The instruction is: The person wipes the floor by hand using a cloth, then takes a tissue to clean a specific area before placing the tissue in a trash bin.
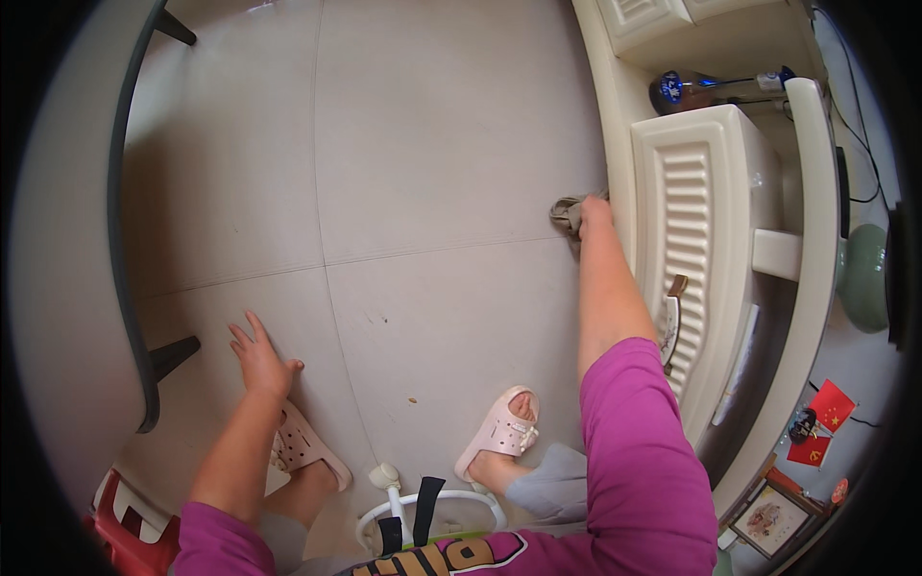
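My right hand (pixel 595 214) grips a crumpled grey-brown cloth (pixel 566 214) at the base of a cream cabinet (pixel 621 165), low by the floor. Part of the cloth is hidden behind the hand. Over the pale tiled floor (pixel 446 144), my left hand (pixel 259 358) holds nothing, its fingers spread. It is above the pink clog (pixel 306 443) on my left foot. Another pink clog (pixel 497 435) is on my right foot. Small dark specks (pixel 385 320) and a brownish bit (pixel 412 399) lie on the tiles between the hands.
A table or seat with a dark rim (pixel 119 216) and dark legs (pixel 176 358) borders the left. Below me is a white wheeled frame (pixel 497 507); a red plastic stool (pixel 119 525) stands lower left. The cabinet holds glass bottles (pixel 677 92), a green vase (pixel 864 277) and small flags (pixel 832 414).
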The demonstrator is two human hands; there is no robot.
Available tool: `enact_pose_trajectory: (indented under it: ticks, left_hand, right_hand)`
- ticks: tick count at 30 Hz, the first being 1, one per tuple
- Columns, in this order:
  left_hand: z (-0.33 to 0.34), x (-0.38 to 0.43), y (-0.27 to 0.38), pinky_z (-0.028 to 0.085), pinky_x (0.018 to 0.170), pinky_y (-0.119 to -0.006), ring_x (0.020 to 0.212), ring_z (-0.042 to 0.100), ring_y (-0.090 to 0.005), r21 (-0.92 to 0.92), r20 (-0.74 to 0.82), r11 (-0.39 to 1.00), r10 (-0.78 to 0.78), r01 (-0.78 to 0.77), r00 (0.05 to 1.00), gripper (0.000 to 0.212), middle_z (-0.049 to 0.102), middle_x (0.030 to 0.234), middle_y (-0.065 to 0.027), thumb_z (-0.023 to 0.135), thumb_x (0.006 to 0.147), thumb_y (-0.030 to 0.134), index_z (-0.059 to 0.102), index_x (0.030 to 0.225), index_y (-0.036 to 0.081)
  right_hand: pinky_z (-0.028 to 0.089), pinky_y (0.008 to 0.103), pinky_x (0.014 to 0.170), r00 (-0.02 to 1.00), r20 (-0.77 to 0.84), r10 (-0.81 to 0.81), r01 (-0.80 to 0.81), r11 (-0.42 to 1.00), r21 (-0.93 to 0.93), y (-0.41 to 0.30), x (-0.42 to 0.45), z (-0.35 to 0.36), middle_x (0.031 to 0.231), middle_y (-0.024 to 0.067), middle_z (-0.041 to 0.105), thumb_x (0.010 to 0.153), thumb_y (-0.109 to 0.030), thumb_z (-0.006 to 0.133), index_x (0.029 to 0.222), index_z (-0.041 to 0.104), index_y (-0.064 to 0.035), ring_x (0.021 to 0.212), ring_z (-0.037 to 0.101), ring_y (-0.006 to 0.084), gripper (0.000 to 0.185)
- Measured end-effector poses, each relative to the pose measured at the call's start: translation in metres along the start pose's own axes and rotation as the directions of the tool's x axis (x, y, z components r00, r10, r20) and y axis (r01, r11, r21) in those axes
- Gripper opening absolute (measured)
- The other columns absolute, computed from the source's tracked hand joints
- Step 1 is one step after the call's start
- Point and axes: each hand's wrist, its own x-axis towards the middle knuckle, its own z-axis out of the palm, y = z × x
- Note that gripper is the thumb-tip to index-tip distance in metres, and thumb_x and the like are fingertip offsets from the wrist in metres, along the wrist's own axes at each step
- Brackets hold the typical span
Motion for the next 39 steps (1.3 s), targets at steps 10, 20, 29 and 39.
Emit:
enact_pose_trajectory:
  ticks: [10,20,29,39]
  left_hand:
    - [-0.002,-0.003,0.001,0.030,0.097,-0.038,0.120,0.019,-0.0431,-0.007,0.038,1.000,0.016,-0.015,0.999,0.109,0.007,0.134,-0.0255,0.078,0.052,0.021,0.005,0.132,0.011]
    - [0.003,-0.002,-0.007,0.032,0.096,-0.038,0.120,0.020,-0.0418,-0.031,0.000,0.998,0.061,-0.061,0.998,0.109,0.008,0.134,-0.0235,0.078,0.051,0.023,0.006,0.133,0.014]
    - [0.034,-0.010,-0.070,0.024,0.100,-0.034,0.123,0.019,-0.0338,-0.119,-0.107,0.993,-0.019,0.006,0.994,0.103,0.013,0.134,-0.0218,0.076,0.053,0.023,0.010,0.128,0.000]
    - [0.083,-0.025,-0.080,0.019,0.099,-0.045,0.126,0.012,-0.0320,-0.376,-0.203,0.890,-0.351,0.258,0.914,0.098,0.009,0.136,-0.0197,0.065,0.061,0.046,0.011,0.130,0.003]
  right_hand:
    - [0.028,0.0323,0.096,0.428,0.547,-0.719,0.868,0.497,-0.026,-0.039,-0.114,0.100,0.120,0.0181,0.042,0.063,0.007,0.039,0.119,0.039,-0.0069,0.115,0.035,0.0304,0.058]
    - [0.024,0.0412,0.096,-0.080,0.878,-0.473,0.979,0.130,0.159,0.144,-0.257,0.060,0.128,0.0060,0.037,0.067,0.006,0.041,0.117,0.044,-0.0175,0.120,0.029,0.0268,0.055]
    - [0.038,0.0324,0.084,-0.208,0.927,-0.311,0.790,0.506,0.347,0.197,-0.316,0.000,0.100,0.0113,0.055,0.057,0.008,0.043,0.096,0.057,-0.0090,0.097,0.048,0.0300,0.044]
    - [0.030,0.0308,0.095,0.854,0.272,-0.443,0.464,0.885,-0.018,0.070,-0.160,0.013,0.120,0.0170,0.042,0.070,0.005,0.035,0.123,0.034,-0.0010,0.112,0.041,0.0247,0.054]
